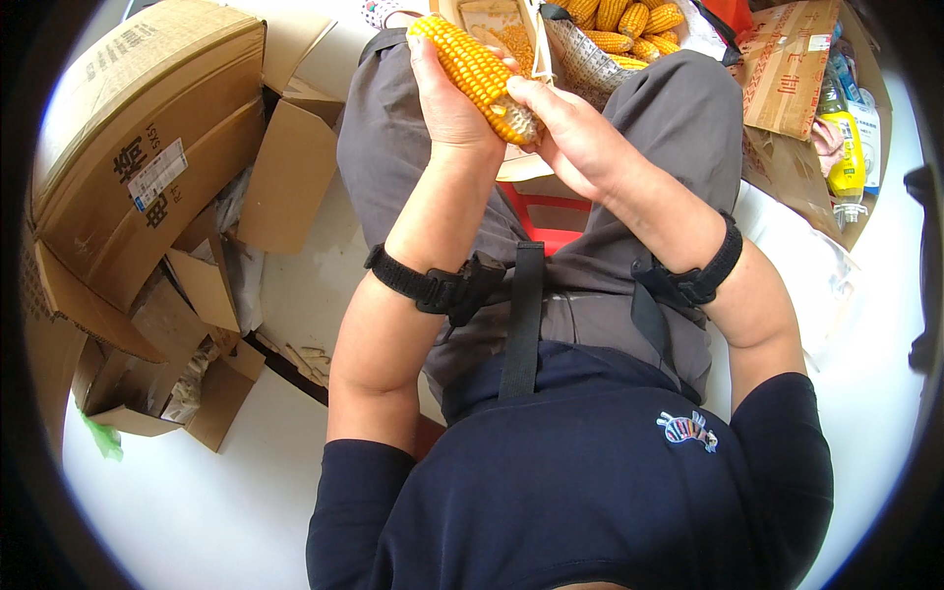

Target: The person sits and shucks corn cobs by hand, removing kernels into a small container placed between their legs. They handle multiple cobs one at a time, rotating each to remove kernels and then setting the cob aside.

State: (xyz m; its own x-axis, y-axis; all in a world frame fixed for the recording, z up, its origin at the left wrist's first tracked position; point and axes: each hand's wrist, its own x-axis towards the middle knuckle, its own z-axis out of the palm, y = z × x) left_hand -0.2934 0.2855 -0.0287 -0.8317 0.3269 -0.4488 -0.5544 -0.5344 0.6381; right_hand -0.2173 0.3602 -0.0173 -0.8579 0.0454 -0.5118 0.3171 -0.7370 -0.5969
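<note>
An ear of dried yellow corn [472,70] is held up between both hands, tilted, with a bare patch of cob at its lower right end. My left hand [453,110] is closed round the ear from the left and below, the thumb along its side. My right hand [568,125] grips the lower end, its thumb on the kernels beside the bare patch. Behind the ear, between the knees, a cardboard box [520,175] contains loose corn kernels [516,44]. To its right a patterned sack [590,63] holds several whole ears of corn [634,21].
Large open cardboard boxes [199,125] stand at the left, with bare cobs [299,361] near them. At the right another cardboard box [789,88] contains a yellow bottle [844,155] and other items. Part of a red plastic stool [549,214] shows between the legs. A patterned shoe is at the top.
</note>
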